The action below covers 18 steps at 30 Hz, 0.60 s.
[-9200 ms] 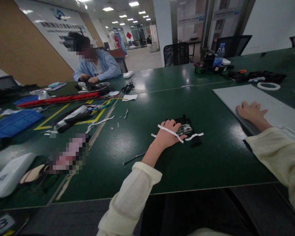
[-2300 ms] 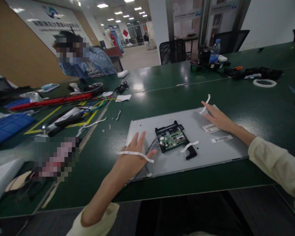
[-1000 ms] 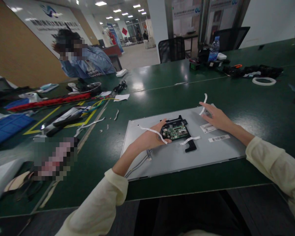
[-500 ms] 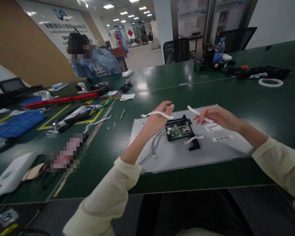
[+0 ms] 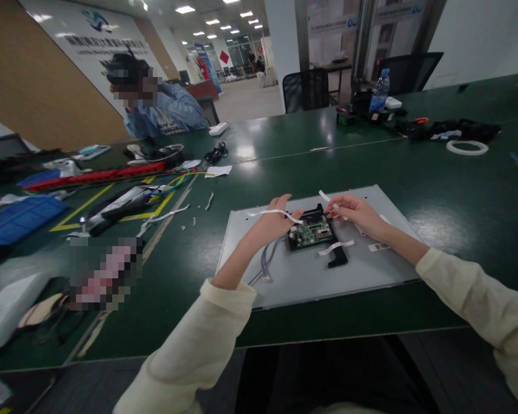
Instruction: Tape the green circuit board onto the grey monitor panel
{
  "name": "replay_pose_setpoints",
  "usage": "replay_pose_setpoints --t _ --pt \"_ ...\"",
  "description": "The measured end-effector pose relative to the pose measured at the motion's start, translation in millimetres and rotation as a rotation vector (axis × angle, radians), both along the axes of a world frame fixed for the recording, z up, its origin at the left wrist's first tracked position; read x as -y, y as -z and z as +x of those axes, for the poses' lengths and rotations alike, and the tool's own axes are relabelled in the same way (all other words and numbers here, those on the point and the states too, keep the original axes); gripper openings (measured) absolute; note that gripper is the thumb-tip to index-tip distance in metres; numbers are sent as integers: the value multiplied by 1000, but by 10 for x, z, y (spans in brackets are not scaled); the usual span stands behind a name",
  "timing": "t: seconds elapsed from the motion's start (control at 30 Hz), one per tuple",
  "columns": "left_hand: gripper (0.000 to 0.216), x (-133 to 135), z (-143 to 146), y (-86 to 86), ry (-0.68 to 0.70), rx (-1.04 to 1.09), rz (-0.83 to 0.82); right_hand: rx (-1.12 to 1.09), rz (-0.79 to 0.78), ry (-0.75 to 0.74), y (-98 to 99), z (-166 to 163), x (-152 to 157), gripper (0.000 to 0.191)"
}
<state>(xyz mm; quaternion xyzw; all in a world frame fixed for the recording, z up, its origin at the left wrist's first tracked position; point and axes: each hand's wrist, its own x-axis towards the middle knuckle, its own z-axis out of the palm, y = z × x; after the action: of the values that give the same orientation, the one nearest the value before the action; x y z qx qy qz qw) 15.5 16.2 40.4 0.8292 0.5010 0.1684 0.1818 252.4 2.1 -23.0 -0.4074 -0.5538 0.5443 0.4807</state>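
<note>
The circuit board (image 5: 311, 232) lies on a grey panel (image 5: 302, 284), cable (image 5: 265, 261) beside it, white ring (image 5: 466, 152) well apart. White strips (image 5: 323, 196) cross the left hand (image 5: 265, 228), fingers parted, and the right hand (image 5: 366, 218), its grip unclear

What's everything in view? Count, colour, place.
Long smooth table: 1, dark green, across the view
Flat rectangular panel: 1, grey, on the table before the wearer
Angular plastic-looking frame: 1, black, on the panel
Small circuit board: 1, green, in the frame
Narrow flat strips: 3 near the hands, white; across left hand, at right fingers, over the frame
Thin cables: count unclear, grey, left of the frame
Flat ring: 1, white, table's right side
Clear plastic bottle: 1, blue label, far side
Mesh chairs: at least 2, black, beyond the table
Seated co-worker: 1, light-blue shirt, far left
Left-side clutter: too jumbled to count
Left hand: 1, cream sleeve, at frame's far-left corner
Right hand: 1, cream sleeve, at far-right corner
</note>
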Motion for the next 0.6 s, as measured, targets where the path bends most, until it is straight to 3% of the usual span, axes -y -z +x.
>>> replay_pose_setpoints --t 0.13,0.23,0.43,0.6 --pt "74 211 -397 35 47 -130 -81 9 -39 53 46 -20 1 20" --pt "72 430 -746 83 -25 -172 -91 37 -30 82 43 -23 11 20" --pt "47 982 -1345 257 -213 -69 135 125 25 84 47 -21 54 19" --pt "44 1416 -1474 457 -311 -9 228 195 181 54 95 -31 100 17"
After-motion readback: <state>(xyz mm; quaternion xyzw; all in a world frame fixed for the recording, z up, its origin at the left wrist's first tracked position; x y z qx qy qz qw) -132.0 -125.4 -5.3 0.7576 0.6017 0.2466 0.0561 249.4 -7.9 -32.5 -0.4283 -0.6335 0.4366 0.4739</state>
